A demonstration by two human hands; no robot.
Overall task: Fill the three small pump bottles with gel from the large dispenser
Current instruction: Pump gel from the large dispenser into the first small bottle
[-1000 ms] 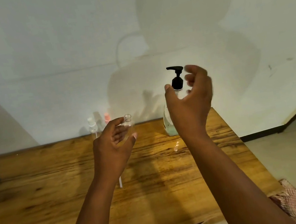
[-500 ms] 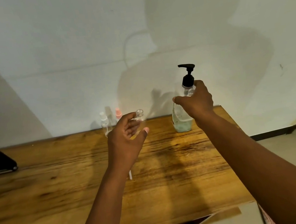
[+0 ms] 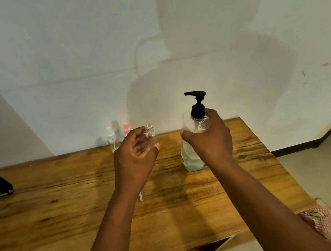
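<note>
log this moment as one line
left hand: holds open bottle | right hand: grips dispenser on table | not pumping yet

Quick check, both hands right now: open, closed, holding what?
Left hand: holds the small uncapped clear bottle, fingers curled round it.
Right hand: grips the large dispenser at its shoulder, below the black pump.

Both bare arms reach up toward 12 o'clock. The left hand point(image 3: 134, 154) has its fingers curled around something small and clear. At 3 o'clock from it, the right hand point(image 3: 210, 137) grips something bigger.
</note>
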